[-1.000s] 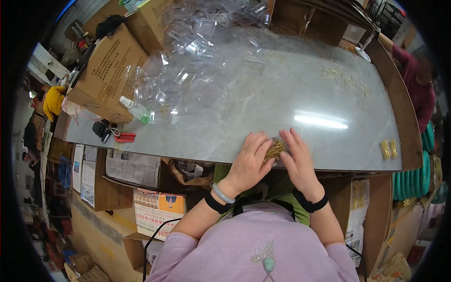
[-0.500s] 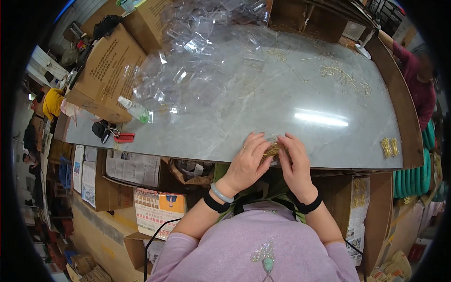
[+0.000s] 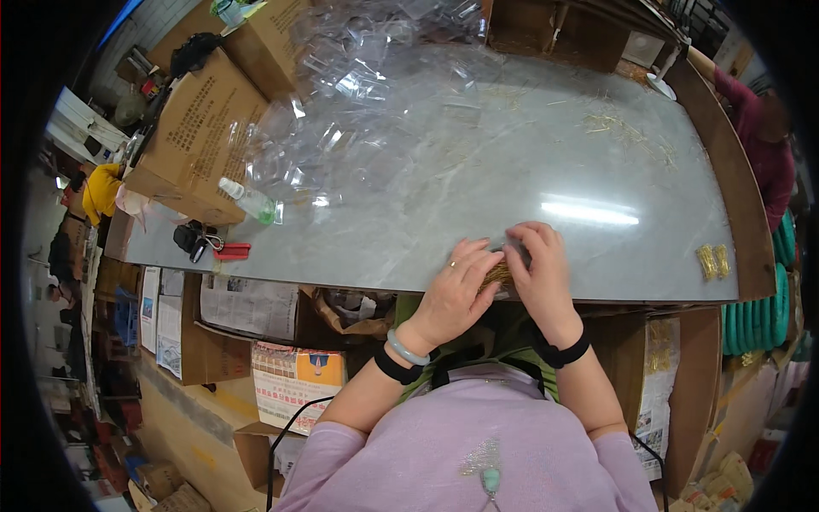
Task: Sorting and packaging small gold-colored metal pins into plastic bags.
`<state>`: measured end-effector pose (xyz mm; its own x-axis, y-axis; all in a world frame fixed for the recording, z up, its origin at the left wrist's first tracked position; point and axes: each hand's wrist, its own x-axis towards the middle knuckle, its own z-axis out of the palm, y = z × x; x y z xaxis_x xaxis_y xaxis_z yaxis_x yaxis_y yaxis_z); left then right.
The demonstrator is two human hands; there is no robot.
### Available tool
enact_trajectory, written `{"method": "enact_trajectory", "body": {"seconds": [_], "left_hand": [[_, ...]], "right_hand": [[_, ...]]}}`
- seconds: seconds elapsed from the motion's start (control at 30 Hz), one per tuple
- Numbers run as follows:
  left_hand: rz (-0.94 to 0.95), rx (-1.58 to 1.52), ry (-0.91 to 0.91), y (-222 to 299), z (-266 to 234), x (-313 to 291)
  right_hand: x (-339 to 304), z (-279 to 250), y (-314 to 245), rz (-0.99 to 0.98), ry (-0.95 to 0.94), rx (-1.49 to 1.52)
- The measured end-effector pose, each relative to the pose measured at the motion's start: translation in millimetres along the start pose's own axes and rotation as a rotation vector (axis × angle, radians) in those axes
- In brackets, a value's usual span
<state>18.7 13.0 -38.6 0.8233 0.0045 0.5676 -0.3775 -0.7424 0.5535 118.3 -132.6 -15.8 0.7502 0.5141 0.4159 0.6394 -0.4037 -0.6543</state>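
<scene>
Close to the near edge of the grey table, a bundle of thin gold wire pieces lies between my hands. My left hand has its fingers curled round the bundle's left side. On the other side, my right hand presses its bent fingers against the bundle's upper right end. Much of the bundle is hidden by my fingers. Two similar gold bundles lie side by side at the table's right end. Loose gold wire pieces are scattered farther back.
Clear plastic pieces are heaped at the back left, beside a cardboard box. A spray bottle and a red-handled tool lie nearer. A wooden board edges the table's right side; another person is beyond it.
My right hand has shifted slightly up, its fingers bending over the bundle's upper end. My left hand stays round the bundle. The whole view has shifted a little.
</scene>
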Motion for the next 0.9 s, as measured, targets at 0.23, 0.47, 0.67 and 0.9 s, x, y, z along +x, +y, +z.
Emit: {"method": "enact_trajectory", "body": {"seconds": [0.23, 0.47, 0.67, 0.9], "left_hand": [[-0.010, 0.010, 0.024, 0.1, 2.2, -1.6], [-0.027, 0.003, 0.022, -0.4, 3.0, -2.9], [-0.033, 0.018, 0.014, -0.2, 2.3, -2.0], [-0.014, 0.093, -0.040, -0.9, 3.2, -1.4]], "right_hand": [[13.5, -5.0, -6.6, -0.225, -0.020, -0.191], [1.4, -11.9, -8.6, -0.071, 0.060, -0.025], [-19.5, -11.3, 2.7, 0.103, -0.080, 0.326], [-37.0, -18.2, -5.8, -0.206, -0.315, -0.293]]}}
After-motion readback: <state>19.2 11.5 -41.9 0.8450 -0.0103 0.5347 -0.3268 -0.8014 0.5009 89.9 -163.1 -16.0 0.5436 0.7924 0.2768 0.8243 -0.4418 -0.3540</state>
